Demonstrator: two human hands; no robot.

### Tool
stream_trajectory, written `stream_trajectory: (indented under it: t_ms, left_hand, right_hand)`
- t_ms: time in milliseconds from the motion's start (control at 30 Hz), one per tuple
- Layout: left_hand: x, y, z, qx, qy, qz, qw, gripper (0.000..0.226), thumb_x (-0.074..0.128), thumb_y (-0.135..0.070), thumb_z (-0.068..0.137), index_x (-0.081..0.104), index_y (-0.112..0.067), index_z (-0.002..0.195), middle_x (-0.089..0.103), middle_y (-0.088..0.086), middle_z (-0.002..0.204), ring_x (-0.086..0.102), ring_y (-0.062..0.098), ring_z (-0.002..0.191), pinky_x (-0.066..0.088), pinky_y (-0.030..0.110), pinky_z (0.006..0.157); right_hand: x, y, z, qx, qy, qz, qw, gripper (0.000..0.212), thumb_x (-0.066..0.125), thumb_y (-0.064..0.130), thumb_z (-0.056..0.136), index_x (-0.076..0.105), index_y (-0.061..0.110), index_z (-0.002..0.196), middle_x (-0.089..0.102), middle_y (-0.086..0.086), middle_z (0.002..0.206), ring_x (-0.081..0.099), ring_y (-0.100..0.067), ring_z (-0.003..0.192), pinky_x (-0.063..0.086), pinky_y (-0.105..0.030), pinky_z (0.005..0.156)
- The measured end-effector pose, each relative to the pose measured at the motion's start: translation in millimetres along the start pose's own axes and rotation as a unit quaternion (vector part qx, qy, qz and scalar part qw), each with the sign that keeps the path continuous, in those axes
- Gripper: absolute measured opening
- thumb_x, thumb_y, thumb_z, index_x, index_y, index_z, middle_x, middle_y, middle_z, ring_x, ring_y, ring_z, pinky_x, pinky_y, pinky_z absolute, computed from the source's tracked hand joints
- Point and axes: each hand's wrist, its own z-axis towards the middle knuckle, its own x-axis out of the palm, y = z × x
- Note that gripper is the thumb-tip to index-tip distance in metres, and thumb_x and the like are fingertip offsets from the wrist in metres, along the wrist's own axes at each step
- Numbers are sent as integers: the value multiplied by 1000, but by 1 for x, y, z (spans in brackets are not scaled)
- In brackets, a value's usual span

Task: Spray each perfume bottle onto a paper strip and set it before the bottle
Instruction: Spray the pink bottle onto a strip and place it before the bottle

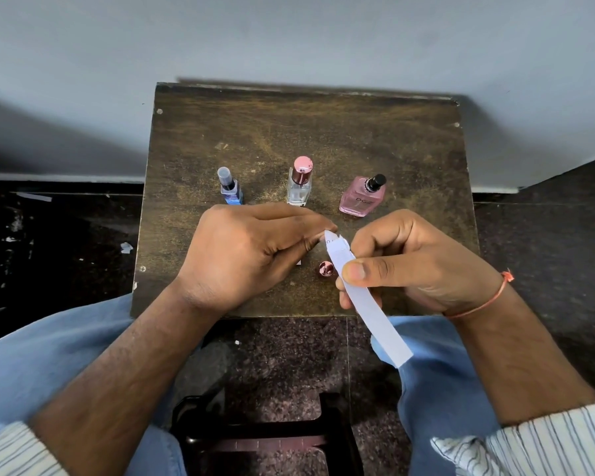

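Three perfume bottles stand in a row on the dark wooden table (375,139): a small blue one (231,188) at left, a clear one with a pink cap (300,183) in the middle, and a pink one with a black sprayer (362,197) at right. My right hand (409,266) grips a bundle of white paper strips (364,300) between thumb and fingers. My left hand (251,252) pinches the top end of a strip at the bundle's tip. A small pink cap (326,269) lies on the table between my hands.
The table stands against a grey wall. My knees in blue jeans sit at the table's near edge, above a dark speckled floor. A black plastic stool (265,438) shows below between my legs. Paper scraps (126,248) lie on the floor at left.
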Motion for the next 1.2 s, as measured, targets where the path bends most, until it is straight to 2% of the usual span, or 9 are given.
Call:
stream_trajectory:
  t_ms: [200,300,500,633,733,833,967,1067,1200]
  left_hand:
    - [-2,-3,1,5,-7,6,1000,17,75,-23,104,86,-18,117,83,-6,117,82,12,103,68,38,74]
    - [-2,-4,1,15,-7,19,1000,17,76,-22,104,85,-18,117,83,-6,116,82,12,101,68,37,71]
    - [1,-9,0,30,-22,50,998,15,77,-19,103,85,-17,116,83,-7,115,83,13,97,66,37,66]
    - [1,-7,-1,28,-17,50,998,17,77,-18,103,85,-18,118,83,-7,116,83,13,98,67,37,68]
    - [-3,-3,-1,3,-32,57,998,18,74,-22,104,85,-18,117,84,-7,112,82,10,96,67,36,68]
    - [-4,-8,0,-15,-38,17,999,16,74,-21,104,85,-15,115,84,-6,107,81,8,94,67,34,71]
    - [2,-13,6,-87,-17,-60,994,15,81,-20,99,84,-24,113,85,-4,93,81,10,76,64,35,60]
    - [6,-12,8,-207,4,-168,964,19,83,-25,96,82,-38,109,86,-7,89,80,20,66,65,40,58]
    - [7,-11,13,-314,39,-316,895,15,79,-10,95,84,-15,109,86,0,91,73,9,53,60,25,53]
  right_hand:
    - [-1,1,-2,-18,15,0,1000,14,80,14,89,81,15,75,79,-13,76,63,-65,67,42,-84,60]
    - [-1,0,-3,-24,21,3,999,13,77,12,88,81,10,76,79,-13,78,77,-36,67,41,-87,62]
    - [-1,2,-7,-36,9,0,999,12,76,13,87,80,11,76,79,-15,78,78,-33,70,48,-74,69]
    - [0,1,-7,-52,20,14,998,10,76,5,88,78,5,78,79,-10,78,80,-27,70,59,-44,67]
    - [0,6,-15,-82,88,67,990,14,85,12,89,79,0,85,81,-13,81,80,-26,71,62,-29,58]
    - [-4,10,-27,-106,136,79,982,17,84,23,91,82,6,88,81,-15,83,80,-26,68,62,-30,59]
    - [-22,8,-32,-138,40,72,987,14,84,26,88,83,12,85,80,-7,73,78,-25,64,61,-31,59]
    - [-36,12,-37,-149,-133,25,980,12,82,33,77,81,23,71,77,1,69,72,-19,54,56,-31,56]
    - [-63,8,-35,-100,-287,-35,952,20,78,40,78,85,22,78,74,1,71,62,-12,55,46,-32,54]
